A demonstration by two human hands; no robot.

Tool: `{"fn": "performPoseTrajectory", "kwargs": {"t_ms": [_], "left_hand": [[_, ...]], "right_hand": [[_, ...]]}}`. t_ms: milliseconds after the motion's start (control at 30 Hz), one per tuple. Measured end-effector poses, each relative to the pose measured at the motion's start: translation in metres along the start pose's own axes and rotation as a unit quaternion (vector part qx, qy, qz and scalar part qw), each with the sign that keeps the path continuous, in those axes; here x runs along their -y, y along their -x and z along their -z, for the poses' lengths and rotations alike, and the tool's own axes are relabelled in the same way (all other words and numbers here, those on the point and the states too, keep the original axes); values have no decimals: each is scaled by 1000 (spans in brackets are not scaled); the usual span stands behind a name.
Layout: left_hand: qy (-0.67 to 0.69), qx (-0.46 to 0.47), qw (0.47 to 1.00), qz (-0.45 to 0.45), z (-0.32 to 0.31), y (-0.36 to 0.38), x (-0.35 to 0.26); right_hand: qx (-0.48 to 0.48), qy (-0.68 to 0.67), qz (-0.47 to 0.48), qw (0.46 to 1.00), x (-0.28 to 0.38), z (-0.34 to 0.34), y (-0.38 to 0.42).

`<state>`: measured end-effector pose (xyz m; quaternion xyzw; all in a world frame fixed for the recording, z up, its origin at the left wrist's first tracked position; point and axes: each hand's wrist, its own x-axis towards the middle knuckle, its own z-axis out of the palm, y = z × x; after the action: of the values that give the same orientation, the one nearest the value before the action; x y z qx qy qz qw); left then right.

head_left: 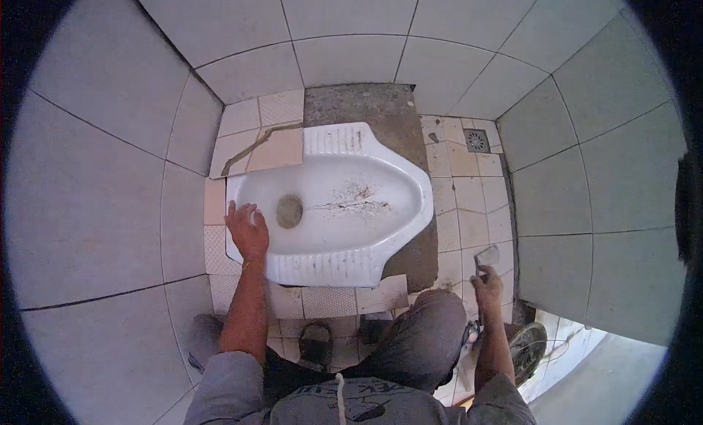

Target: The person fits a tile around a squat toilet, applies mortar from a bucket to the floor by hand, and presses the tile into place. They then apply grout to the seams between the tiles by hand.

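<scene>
A white squat toilet pan lies in the floor, with brown debris scattered in its bowl and a round grey drain area at its left end. My left hand is over the pan's left rim, fingers apart and holding nothing. On the right, my right hand grips a small flat-bladed scraper, its blade pointing away from me above the floor tiles. Cut floor tiles with a dark, crooked line across them meet the pan's upper left edge.
Bare grey cement borders the pan at the back and right. A square floor drain sits in the far right corner. Tiled walls enclose the space. Near my right arm stands a round dark basin. A slipper shows below.
</scene>
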<state>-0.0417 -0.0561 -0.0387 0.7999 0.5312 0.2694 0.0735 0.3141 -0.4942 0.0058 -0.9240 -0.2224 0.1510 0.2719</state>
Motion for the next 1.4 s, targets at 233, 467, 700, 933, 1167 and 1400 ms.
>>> {"fn": "performPoseTrajectory", "kwargs": {"t_ms": [233,467,700,933,1167,1400], "left_hand": [[-34,15,999,33,-15,3,19],[148,101,983,43,-69,9,-30],[262,220,938,56,-33,3,-165],[296,274,915,28,-41,7,-194],[356,269,889,97,-56,10,-206],[285,328,900,35,31,39,-224]], "right_hand": [[90,63,4,994,-20,-13,34],[42,-2,-143,989,-18,25,106],[-159,-60,-185,968,-47,68,186],[-252,168,-321,897,-73,59,245],[-140,300,-336,882,-53,16,259],[50,186,-416,888,1,61,326]]}}
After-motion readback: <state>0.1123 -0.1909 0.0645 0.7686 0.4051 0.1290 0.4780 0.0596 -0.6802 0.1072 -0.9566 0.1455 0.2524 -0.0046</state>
